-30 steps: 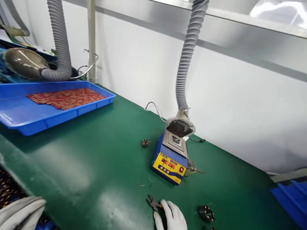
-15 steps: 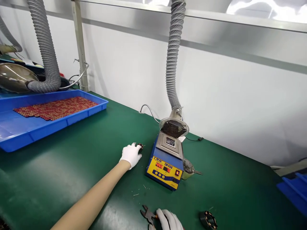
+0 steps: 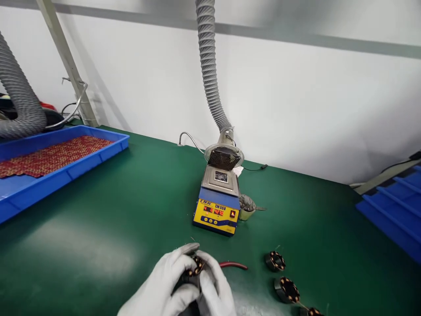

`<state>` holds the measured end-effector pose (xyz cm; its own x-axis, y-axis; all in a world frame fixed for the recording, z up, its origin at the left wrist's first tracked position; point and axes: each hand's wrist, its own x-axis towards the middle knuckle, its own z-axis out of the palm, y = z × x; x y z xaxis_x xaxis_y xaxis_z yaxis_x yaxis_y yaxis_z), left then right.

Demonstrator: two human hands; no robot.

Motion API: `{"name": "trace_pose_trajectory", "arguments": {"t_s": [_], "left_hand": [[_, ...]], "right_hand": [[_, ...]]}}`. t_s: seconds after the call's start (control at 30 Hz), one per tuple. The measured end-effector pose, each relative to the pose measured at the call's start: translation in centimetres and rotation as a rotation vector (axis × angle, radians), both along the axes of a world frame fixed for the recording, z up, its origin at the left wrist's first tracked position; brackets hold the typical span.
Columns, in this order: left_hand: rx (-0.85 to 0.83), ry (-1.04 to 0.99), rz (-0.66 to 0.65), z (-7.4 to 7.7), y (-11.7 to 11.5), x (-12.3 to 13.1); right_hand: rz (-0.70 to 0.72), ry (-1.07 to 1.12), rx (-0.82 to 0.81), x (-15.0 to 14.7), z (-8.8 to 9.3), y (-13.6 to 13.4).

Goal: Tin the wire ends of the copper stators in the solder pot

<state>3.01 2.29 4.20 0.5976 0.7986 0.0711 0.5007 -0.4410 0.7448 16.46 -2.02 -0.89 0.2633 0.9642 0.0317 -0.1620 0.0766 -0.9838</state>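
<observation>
Both my hands wear white gloves and meet at the bottom middle of the view. My left hand [image 3: 166, 281] has its fingers wrapped round a stator [image 3: 196, 267], a small black ring with copper-coloured spots around its inside. My right hand [image 3: 215, 283] closes on the same stator from the other side, its fingers curled against it. Much of the stator is hidden by the gloves. A red pliers handle [image 3: 234, 265] sticks out from behind my right hand; the pliers' jaws are hidden. Farther right on the green table are more stators [image 3: 287, 289], the lowest cut off by the frame.
A blue and yellow solder pot [image 3: 217, 206] with lit red digits stands ahead, under a grey extraction hose [image 3: 210, 66]. A small tin [image 3: 246, 207] sits at its right. A blue tray [image 3: 69, 173] of red pieces lies left; blue bins [image 3: 394, 210] stand right.
My left hand has come back from beside the solder pot with the stator, and my right hand has joined it. The view has shifted right and down, showing more stators.
</observation>
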Motion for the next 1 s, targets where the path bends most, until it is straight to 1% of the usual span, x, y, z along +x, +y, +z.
{"name": "trace_pose_trajectory", "arguments": {"t_s": [0.1,0.13,0.17,0.2,0.23,0.27,0.33,0.37,0.4,0.43,0.47,0.5,0.53,0.57,0.6,0.63,0.73,0.77,0.8,0.83,0.9,1.0], "left_hand": [[0.525,-0.002,0.238,-1.7,-1.3,1.7],[0.657,0.02,0.271,-1.9,-1.6,2.0],[0.729,0.037,0.273,-2.0,-1.8,2.2],[0.728,0.046,0.244,-1.8,-2.0,2.2],[0.652,0.037,0.197,-1.5,-2.1,2.2],[0.504,0.011,0.16,-1.1,-2.3,2.2],[0.07,-0.063,0.144,-0.2,-2.5,2.2],[-0.162,-0.102,0.157,0.3,-2.7,2.2],[-0.36,-0.144,0.176,0.7,-2.8,2.3],[-0.506,-0.18,0.191,0.9,-3.0,2.3],[-0.597,-0.213,0.205,1.0,-3.1,2.3],[-0.635,-0.239,0.219,1.0,-3.2,2.2],[-0.63,-0.255,0.231,0.9,-3.3,2.1],[-0.589,-0.264,0.245,0.7,-3.3,1.9],[-0.514,-0.271,0.256,0.4,-3.3,1.8],[-0.408,-0.286,0.264,0.1,-3.3,1.8],[0.004,-0.326,0.272,-0.5,-3.3,1.9],[0.11,-0.32,0.276,-0.6,-3.2,2.0],[0.182,-0.31,0.279,-0.5,-3.2,2.1],[0.211,-0.29,0.278,-0.4,-3.2,2.1],[0.195,-0.274,0.23,0.0,-3.0,1.8],[0.126,-0.359,0.132,0.6,-2.5,1.2]], "right_hand": [[-0.073,0.202,-0.071,0.0,1.5,0.0],[-0.089,0.237,-0.082,0.3,1.9,-0.1],[-0.097,0.247,-0.081,0.6,2.2,-0.3],[-0.095,0.226,-0.07,0.9,2.6,-0.5],[-0.085,0.176,-0.051,1.2,2.9,-0.6],[-0.07,0.114,-0.03,1.5,3.2,-0.8],[-0.029,0.033,0.002,2.1,3.7,-0.9],[0.009,0.052,0.007,2.5,4.0,-0.9],[0.05,0.133,0.009,2.9,4.2,-0.8],[0.077,0.27,0.014,3.4,4.5,-0.7],[0.075,0.441,0.023,3.9,4.7,-0.5],[0.042,0.612,0.033,4.5,4.9,-0.4],[-0.013,0.747,0.039,5.0,5.1,-0.3],[-0.063,0.821,0.031,5.3,5.2,-0.2],[-0.082,0.831,0.004,5.3,5.1,-0.2],[-0.059,0.787,-0.04,5.2,5.0,-0.4],[0.116,0.63,-0.178,3.4,4.4,-1.3],[0.16,0.628,-0.22,2.7,4.2,-1.6],[0.184,0.648,-0.257,2.0,4.1,-2.0],[0.198,0.679,-0.291,1.4,4.0,-2.2],[0.208,0.739,-0.332,0.8,4.1,-2.4],[0.211,0.785,-0.308,0.6,4.2,-2.3]]}}
